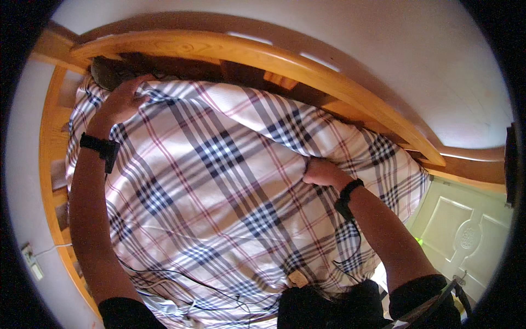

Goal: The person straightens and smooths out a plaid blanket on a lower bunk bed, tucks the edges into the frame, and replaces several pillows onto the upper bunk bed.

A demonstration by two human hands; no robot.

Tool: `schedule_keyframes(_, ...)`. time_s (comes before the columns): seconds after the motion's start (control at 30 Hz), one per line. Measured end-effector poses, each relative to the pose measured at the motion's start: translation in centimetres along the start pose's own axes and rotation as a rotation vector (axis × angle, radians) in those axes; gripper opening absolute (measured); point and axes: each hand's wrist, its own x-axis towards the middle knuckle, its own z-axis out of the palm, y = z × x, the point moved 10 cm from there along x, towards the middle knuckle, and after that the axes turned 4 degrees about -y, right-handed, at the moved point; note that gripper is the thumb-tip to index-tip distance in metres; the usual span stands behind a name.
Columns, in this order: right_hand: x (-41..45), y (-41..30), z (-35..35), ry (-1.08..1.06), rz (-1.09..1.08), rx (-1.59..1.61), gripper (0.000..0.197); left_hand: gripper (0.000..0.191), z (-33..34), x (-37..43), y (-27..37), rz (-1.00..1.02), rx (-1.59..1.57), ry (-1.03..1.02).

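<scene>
A plaid bed sheet in white, navy, grey and pink covers the bed before me. At the upper left, my left hand pinches the sheet's far edge between thumb and fingers. My right hand is closed in a fist on the sheet at right of centre, beside a long fold that runs along the far side. Its fingertips are hidden by the hand and cloth. Both wrists wear black straps with small dark devices.
A wooden rail runs along the wall behind the bed; a slatted wooden headboard stands left. A dark rounded item lies in the far left corner. Black cables and a small tan piece lie near me. A pale door is at right.
</scene>
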Motion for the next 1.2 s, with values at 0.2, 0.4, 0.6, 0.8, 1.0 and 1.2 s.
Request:
schedule_keyframes(0.2, -2.5, -2.2, 0.3, 0.247, -0.143, -0.062, 0.028, 0.044, 1.4, -4.4, 1.5, 0.084, 0.125, 0.200)
schedule_keyframes(0.4, -14.2, -8.0, -10.1, 1.168, -0.594, -0.063, 0.025, 0.033, 1.1, -5.4, 2.3, -0.022, 0.211, 0.166)
schedule_keyframes(0.6, -10.2, -7.1, -14.7, 1.231, -0.566, -0.152, 0.053, 0.038, 1.5, -4.2, 2.3, -0.108, 0.107, 0.201)
schedule_keyframes(0.8, -5.1, -6.0, -17.9, 0.659, -0.464, 0.107, 0.038, 0.042, 0.6, -2.9, 5.5, -0.011, 0.318, 0.201)
schedule_keyframes(1.0, -4.4, -7.6, -17.8, 0.730, -0.460, 0.181, 0.032, 0.043, -0.3, 0.3, 3.2, -0.218, 0.653, 0.009)
schedule_keyframes(1.2, -0.8, -3.0, -17.6, 1.280, -0.519, 0.218, 0.015, 0.057, 6.4, 6.2, 11.3, -0.011, 0.145, 0.165)
